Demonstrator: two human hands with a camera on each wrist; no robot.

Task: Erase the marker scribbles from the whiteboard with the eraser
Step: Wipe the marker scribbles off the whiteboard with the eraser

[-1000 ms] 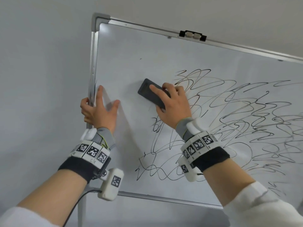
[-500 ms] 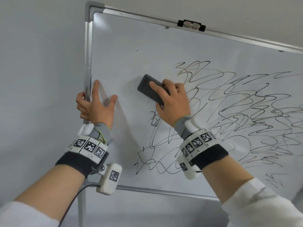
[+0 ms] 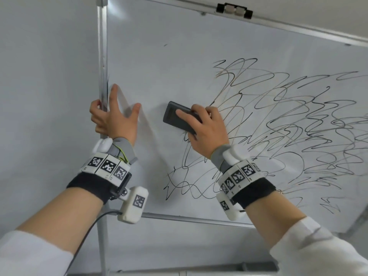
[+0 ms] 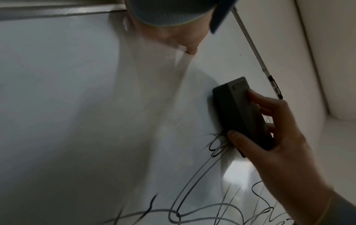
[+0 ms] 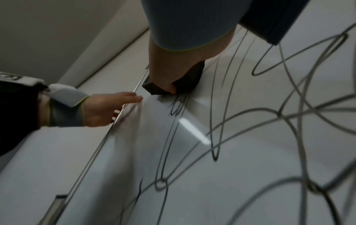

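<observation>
A whiteboard (image 3: pixel 159 56) in a metal frame is covered on its right and lower parts with black marker scribbles (image 3: pixel 288 124). My right hand (image 3: pixel 207 132) grips a dark grey eraser (image 3: pixel 179 118) and presses it flat on the board at the scribbles' left edge. The left wrist view shows the eraser (image 4: pixel 242 112) held between thumb and fingers, with scribbles (image 4: pixel 217 146) just below it. My left hand (image 3: pixel 113 118) grips the board's left frame edge (image 3: pixel 102 76), its other fingers curled behind it, index finger and thumb spread on the board face.
A black clip (image 3: pixel 235 10) sits on the top frame rail. The board's bottom rail (image 3: pixel 189 219) and stand pole (image 3: pixel 102 246) run below my wrists. A plain grey wall (image 3: pixel 45 76) lies left of the board.
The eraser and my right hand have slid down the board toward the lower scribbles. The left hand keeps its hold on the frame edge. The head view has shifted, so the board sits higher in the picture.
</observation>
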